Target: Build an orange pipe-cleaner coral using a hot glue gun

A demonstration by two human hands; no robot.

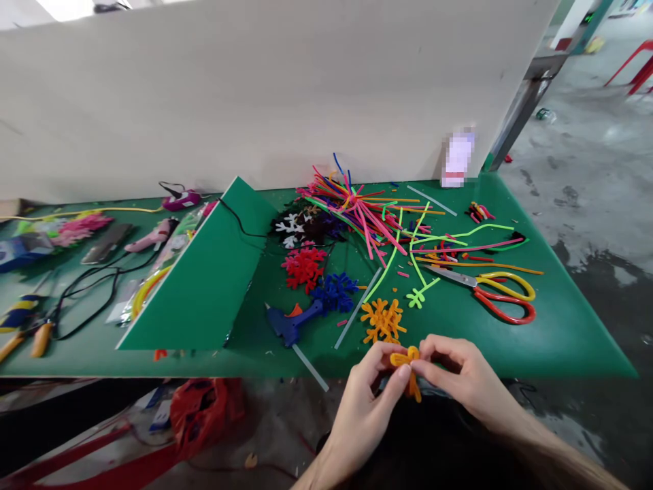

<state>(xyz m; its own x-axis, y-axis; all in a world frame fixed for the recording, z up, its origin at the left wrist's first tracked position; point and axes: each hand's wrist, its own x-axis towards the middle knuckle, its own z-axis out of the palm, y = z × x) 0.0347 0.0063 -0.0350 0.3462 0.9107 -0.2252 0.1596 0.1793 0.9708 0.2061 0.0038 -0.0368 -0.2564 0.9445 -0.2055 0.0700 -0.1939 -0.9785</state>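
Note:
Both my hands meet at the near edge of the green table (561, 327). My left hand (364, 401) and my right hand (462, 374) pinch an orange pipe-cleaner piece (408, 364) between their fingertips. Its loops stick up and one end hangs down between the hands. Just beyond it lies a finished orange pipe-cleaner flower (382, 321). Blue (334, 291), red (305, 265) and white (290, 228) flower shapes lie further back.
A blue glue gun (290, 325) with a clear stick lies left of my hands. Red and yellow scissors (497, 294) lie to the right. A heap of coloured pipe cleaners (364, 207) fills the back. A tilted green board (204, 279) divides the table; cables and tools lie at left.

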